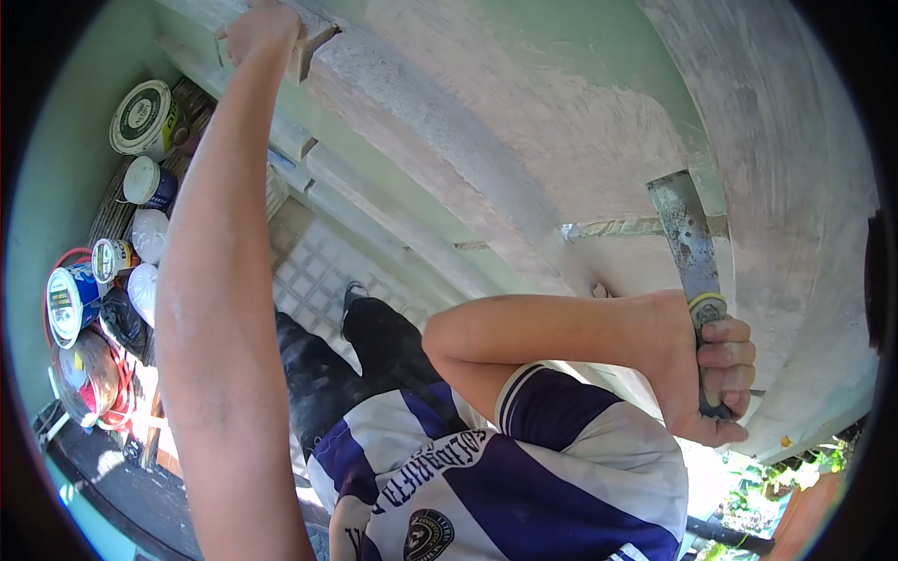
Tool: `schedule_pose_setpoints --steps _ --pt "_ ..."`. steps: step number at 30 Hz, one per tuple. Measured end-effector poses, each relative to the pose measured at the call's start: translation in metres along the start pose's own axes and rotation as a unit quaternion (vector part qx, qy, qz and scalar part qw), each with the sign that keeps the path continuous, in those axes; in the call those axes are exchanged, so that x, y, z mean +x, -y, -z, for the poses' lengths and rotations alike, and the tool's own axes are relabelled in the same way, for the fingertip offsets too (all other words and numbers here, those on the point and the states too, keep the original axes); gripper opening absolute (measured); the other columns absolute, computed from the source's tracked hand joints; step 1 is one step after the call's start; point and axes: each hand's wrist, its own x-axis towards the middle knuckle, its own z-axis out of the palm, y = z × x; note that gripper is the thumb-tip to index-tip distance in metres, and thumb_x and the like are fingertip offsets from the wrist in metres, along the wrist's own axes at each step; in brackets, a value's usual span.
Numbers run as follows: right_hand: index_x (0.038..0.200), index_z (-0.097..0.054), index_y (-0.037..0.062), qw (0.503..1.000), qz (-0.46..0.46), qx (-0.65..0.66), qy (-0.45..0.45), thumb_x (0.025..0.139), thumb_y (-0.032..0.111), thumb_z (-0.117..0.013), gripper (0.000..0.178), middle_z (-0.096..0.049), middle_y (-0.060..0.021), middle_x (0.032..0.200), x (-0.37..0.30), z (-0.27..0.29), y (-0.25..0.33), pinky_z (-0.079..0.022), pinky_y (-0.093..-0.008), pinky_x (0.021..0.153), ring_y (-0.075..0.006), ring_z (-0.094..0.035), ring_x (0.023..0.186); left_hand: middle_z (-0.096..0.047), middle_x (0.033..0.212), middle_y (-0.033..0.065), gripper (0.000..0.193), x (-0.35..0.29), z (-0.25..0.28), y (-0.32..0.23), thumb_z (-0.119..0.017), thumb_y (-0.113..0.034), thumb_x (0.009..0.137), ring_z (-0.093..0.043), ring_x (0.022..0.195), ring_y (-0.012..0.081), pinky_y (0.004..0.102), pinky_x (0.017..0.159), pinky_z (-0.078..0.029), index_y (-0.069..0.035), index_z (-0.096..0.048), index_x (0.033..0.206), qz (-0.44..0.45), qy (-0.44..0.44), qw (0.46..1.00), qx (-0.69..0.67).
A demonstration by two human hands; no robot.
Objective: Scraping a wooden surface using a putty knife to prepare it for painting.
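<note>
My right hand is wrapped round the handle of a putty knife, at the right. Its broad blade is smeared and stained, and it points up and away, lying close in front of the plastered wall. At the far upper left, my left arm is stretched out and my left hand has its fingers bent in at a notched ledge on the wall. The top of the picture cuts into that hand, so what its fingers hold, if anything, is hidden.
Paint buckets, a smaller tub, white bags and a red hose stand along the left side. Patterned floor tiles lie below. Pale ridges run along the wall, and green plants show at the lower right.
</note>
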Motion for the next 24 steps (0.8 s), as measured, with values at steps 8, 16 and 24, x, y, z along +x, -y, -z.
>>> schedule_pose_setpoints --steps 8,16,24 --pt "0.078 -0.048 0.0071 0.98 0.06 -0.157 0.109 0.091 0.045 -0.044 0.041 -0.045 -0.0056 0.068 0.01 0.031 0.002 -0.042 -0.0343 0.058 -0.02 -0.047 0.061 -0.041 0.144 0.0206 0.072 -0.224 -0.219 0.037 -0.059 -0.045 0.096 -0.037 0.136 0.0303 0.0384 0.11 -0.032 0.014 -0.041 0.134 0.563 0.553 0.559 -0.254" --pt "0.097 -0.058 -0.006 0.88 -0.106 -0.323 0.333 0.098 0.069 -0.028 0.081 -0.061 -0.0173 0.08 0.011 0.105 0.043 -0.057 -0.0294 0.051 -0.0242 -0.061 0.06 -0.052 0.125 0.0078 0.046 -0.112 0.007 0.063 -0.068 -0.013 0.091 -0.051 0.107 0.0177 0.0345 0.087 -0.044 -0.004 -0.05 0.133 0.505 0.538 0.175 -0.652" --pt "0.096 -0.057 -0.0095 0.891 0.034 -0.387 0.236 0.101 0.044 -0.048 0.054 -0.061 -0.025 0.082 0.016 0.078 0.044 -0.058 -0.0325 0.04 -0.0306 -0.063 0.055 -0.055 0.139 0.0089 0.052 -0.077 0.0 0.022 -0.068 -0.008 0.088 -0.051 0.128 0.0264 0.0355 0.097 -0.049 -0.016 -0.052 0.137 0.347 0.233 0.413 -0.809"
